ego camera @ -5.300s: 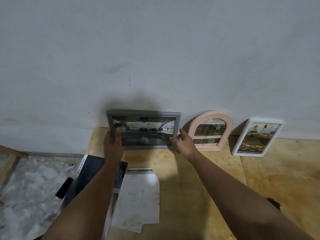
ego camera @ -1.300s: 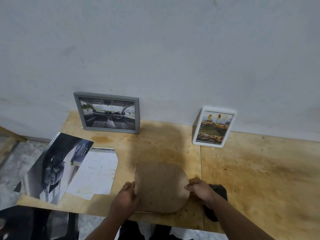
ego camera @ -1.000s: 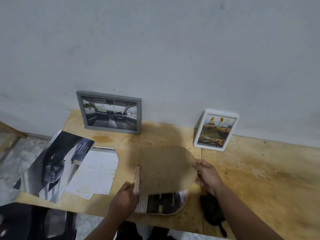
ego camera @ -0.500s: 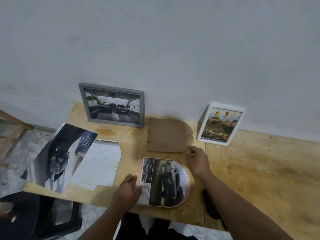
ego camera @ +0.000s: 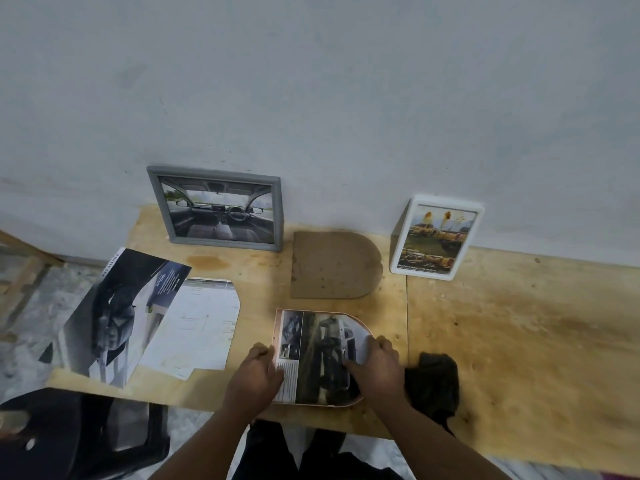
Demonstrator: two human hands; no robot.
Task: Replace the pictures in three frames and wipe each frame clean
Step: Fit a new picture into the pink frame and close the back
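Observation:
A pink arched frame (ego camera: pixel 278 341) lies flat near the table's front edge with a car picture (ego camera: pixel 322 355) showing in it. My left hand (ego camera: pixel 254 377) grips the frame's straight left edge, thumb on the picture. At the picture's rounded right end, my right hand (ego camera: pixel 375 367) pinches it with curled fingers and the thumb on top. The brown arched backing board (ego camera: pixel 332 266) lies loose behind it. A grey frame (ego camera: pixel 216 209) and a white frame (ego camera: pixel 437 238) lean on the wall. A black cloth (ego camera: pixel 433 382) lies just right of my right hand.
A dark car brochure (ego camera: pixel 117 317) and a cut white sheet (ego camera: pixel 199 323) lie at the left on the wooden table (ego camera: pixel 519 341). A black chair (ego camera: pixel 69 438) stands below the table's front left corner. The grey wall rises directly behind the frames.
My right hand lifted the backing board off the arched frame, laid it at the back, then came forward onto the picture. My left hand stayed on the frame's left edge.

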